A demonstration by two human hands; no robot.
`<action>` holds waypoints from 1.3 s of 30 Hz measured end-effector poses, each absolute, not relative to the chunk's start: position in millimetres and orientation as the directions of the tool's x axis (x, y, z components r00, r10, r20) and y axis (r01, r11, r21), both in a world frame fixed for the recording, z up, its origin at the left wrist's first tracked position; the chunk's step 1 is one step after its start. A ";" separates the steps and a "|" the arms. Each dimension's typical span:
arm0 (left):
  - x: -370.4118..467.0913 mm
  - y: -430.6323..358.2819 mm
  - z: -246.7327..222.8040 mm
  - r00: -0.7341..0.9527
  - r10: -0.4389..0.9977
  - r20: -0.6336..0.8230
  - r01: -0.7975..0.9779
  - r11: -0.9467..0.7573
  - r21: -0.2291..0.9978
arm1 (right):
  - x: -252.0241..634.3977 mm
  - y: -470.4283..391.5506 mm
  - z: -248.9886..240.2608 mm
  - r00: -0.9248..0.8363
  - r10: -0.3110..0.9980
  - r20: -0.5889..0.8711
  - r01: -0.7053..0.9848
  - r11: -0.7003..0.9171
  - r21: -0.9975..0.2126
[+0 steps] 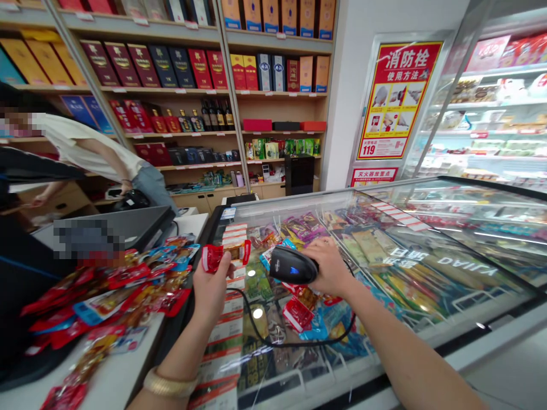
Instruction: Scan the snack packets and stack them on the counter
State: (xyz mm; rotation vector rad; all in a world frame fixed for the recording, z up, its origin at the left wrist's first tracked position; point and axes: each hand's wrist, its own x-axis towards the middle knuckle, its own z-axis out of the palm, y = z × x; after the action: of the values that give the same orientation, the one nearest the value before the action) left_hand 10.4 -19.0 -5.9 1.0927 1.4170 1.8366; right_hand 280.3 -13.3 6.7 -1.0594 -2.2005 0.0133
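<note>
Between the thumb and fingers of my left hand (pixel 215 280) is a small red snack packet (pixel 212 257), held up above the freezer's edge. My right hand (pixel 331 265) grips a black barcode scanner (pixel 293 266), its head pointing left toward the packet. A black cable (pixel 273 343) loops from the scanner across the glass. Under and beside the scanner, several red and blue snack packets (pixel 299 313) lie on the freezer's glass lid. To the left, a large heap of similar packets (pixel 141 279) covers the counter.
A glass-topped freezer (pixel 427 250) full of frozen goods stretches right. On the left, a dark monitor (pixel 141 222) stands at the counter (pixel 141 356). Behind it a person (pixel 89 136) in a white top bends over. Shelves of boxes (pixel 179 88) line the back wall.
</note>
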 end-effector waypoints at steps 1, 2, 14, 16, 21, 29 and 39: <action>10.7 -19.2 -5.7 -0.501 0.827 0.255 0.052 -0.266 0.963 | 280.9 -13.3 6.0 -0.434 0.683 0.587 0.680 0.676 -0.284; 10.0 -19.9 -4.8 -0.496 0.829 0.259 0.063 -0.263 0.963 | 281.6 -13.2 5.3 -0.432 0.672 0.601 0.675 0.683 -0.279; -157.3 -84.0 30.1 -0.306 0.605 0.735 0.934 0.042 0.354 | 286.2 -11.1 -1.7 -0.424 0.604 0.675 0.687 0.700 -0.195; -179.3 -86.0 21.8 -0.273 0.684 0.676 0.957 0.123 0.262 | 285.7 -10.9 -2.3 -0.423 0.599 0.680 0.685 0.703 -0.192; -191.6 -85.8 -3.7 -0.253 0.781 0.571 0.967 0.217 0.132 | 286.8 -7.9 -5.4 -0.377 0.585 0.718 0.700 0.688 -0.193; -139.8 -67.5 20.7 -0.211 0.593 0.777 0.967 0.009 0.256 | 297.4 2.5 -2.4 -0.161 0.606 0.779 0.792 0.550 -0.264; 39.5 37.3 -5.0 0.060 0.960 0.274 0.914 -0.163 0.372 | 300.9 14.7 -10.9 -0.026 0.640 0.768 0.826 0.446 -0.344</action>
State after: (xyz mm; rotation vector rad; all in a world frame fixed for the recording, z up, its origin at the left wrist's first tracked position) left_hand 39.5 37.3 -5.0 2.2125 1.9651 0.7083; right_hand 300.9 14.7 -10.9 -1.2668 -1.7389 -0.2432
